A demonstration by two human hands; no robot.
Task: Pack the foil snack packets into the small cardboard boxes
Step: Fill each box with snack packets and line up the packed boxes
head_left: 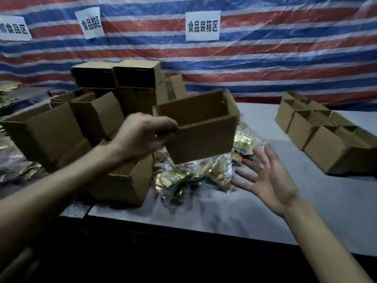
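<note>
The foil snack packets (189, 176) are lying heaped on the table (318, 209), just left of our right hand (265, 178), which is hovering with fingers spread, holding nothing, and is the nearer hand. Above them our left hand (142, 137) is pinching 1 open box (204, 139) by its left wall, long axis running left-right.

A red, blue and white striped plastic tarpaulin (275, 64) hung along the far side behind a pale grey flat tabletop (224, 217), bearing three white rectangular paper signs with black characters: the left sign (13, 28), the tilted middle sign (89, 22) and the right sign (203, 25).
</note>
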